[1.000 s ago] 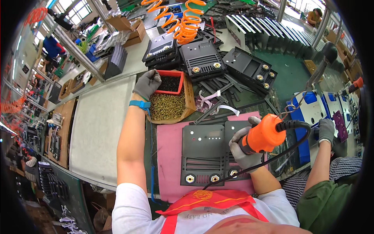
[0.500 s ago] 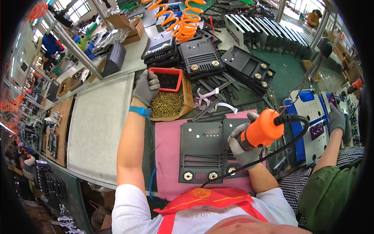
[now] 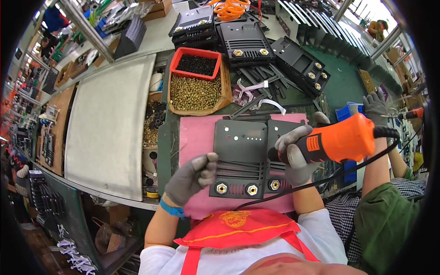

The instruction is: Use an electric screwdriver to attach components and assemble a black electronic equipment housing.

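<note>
My right hand [image 3: 295,153], in a grey glove, grips an orange-and-black electric screwdriver [image 3: 341,137] lying nearly sideways over the second panel. A black cable curves from the tool's end toward my apron. Gloved in grey too, my left hand [image 3: 192,178] is closed, fingers curled and thumb side up, by the left edge of a black slotted panel [image 3: 240,142]. Whatever its fingers may hold is too small or hidden. Brass-and-white hex fittings [image 3: 251,189] sit along the panel's near edge. A second black panel [image 3: 278,133], partly behind my right hand, lies beside it on the pink mat [image 3: 195,133].
Beyond the mat stand a box of brass screws [image 3: 195,95] and a red tray [image 3: 172,64] of black screws. Finished-looking black panels [image 3: 245,41] are stacked farther back. White ribbon cables [image 3: 270,104] lie near black strips. At right, a co-worker's gloved hand [image 3: 376,107] reaches in.
My left hand has come back from the screw containers to the panel's left edge. The screwdriver has swung rightward, further toward horizontal. My view has shifted, and the co-worker's hand has moved farther away.
</note>
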Available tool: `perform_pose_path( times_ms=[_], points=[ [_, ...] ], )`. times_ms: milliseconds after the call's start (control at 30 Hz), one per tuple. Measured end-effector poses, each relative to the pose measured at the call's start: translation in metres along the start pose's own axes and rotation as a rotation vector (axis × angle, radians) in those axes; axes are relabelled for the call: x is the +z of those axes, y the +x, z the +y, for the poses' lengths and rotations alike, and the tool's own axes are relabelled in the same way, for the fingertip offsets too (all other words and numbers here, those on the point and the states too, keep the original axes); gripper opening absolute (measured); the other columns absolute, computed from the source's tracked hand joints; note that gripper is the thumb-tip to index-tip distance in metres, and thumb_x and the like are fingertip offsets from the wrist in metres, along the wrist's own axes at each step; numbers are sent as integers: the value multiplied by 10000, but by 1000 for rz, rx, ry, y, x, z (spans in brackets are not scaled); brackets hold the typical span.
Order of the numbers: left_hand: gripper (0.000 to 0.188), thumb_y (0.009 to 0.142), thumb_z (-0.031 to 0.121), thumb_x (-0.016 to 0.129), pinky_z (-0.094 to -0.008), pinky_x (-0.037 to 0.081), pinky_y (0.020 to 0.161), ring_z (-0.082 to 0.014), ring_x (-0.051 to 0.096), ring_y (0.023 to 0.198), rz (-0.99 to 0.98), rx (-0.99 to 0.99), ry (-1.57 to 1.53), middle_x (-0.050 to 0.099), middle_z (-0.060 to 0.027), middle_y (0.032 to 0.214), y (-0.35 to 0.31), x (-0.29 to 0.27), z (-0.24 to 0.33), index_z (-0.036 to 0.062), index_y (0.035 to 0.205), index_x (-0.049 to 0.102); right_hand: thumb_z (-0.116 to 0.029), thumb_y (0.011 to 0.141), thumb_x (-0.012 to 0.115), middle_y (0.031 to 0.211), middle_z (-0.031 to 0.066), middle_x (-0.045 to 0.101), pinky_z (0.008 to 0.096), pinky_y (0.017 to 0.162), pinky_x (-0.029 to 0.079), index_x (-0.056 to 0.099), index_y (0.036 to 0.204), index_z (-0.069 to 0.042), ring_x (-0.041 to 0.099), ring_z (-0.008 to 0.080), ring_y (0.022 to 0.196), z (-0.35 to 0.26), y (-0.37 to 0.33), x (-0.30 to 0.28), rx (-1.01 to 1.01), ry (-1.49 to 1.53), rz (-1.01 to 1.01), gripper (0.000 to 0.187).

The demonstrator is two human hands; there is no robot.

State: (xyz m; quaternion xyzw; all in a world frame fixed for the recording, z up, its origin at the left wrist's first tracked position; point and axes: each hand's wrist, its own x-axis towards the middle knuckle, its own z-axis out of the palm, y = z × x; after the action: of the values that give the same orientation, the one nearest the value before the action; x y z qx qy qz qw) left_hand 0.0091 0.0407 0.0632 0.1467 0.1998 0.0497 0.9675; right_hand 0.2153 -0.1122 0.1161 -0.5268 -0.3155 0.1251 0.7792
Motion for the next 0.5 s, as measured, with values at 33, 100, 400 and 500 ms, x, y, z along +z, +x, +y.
perform_pose_path(
  times_ms=[33,100,400,500],
  points=[
    [271,987,229,522,-197,341,560,-50,406,678,-16,23,37,534,39,870,0,-3,-8,49,1188,544,161,709,529,822,71,599,344,627,548,190,1411,-87,601,171,642,0,2,6,-60,116,-66,818],
    [291,988,237,520,-205,350,566,-49,416,680,-39,62,61,540,36,875,1,-11,-23,46,1207,540,140,741,615,846,81,594,353,602,540,173,1440,-163,595,188,618,4,3,17,-144,308,-193,880],
    [396,979,392,548,-226,384,591,-80,448,676,16,128,263,510,8,841,-9,-25,-46,33,1146,574,-309,830,740,642,10,491,290,517,405,519,890,-69,468,127,532,-32,-29,70,-43,258,-231,331],
    [385,976,380,557,-217,391,605,-71,455,700,-39,136,141,510,17,865,-10,-29,-56,40,1156,576,-307,831,730,651,32,502,284,515,413,520,913,-67,475,139,548,-26,-34,68,-33,302,-268,329]
  ],
)
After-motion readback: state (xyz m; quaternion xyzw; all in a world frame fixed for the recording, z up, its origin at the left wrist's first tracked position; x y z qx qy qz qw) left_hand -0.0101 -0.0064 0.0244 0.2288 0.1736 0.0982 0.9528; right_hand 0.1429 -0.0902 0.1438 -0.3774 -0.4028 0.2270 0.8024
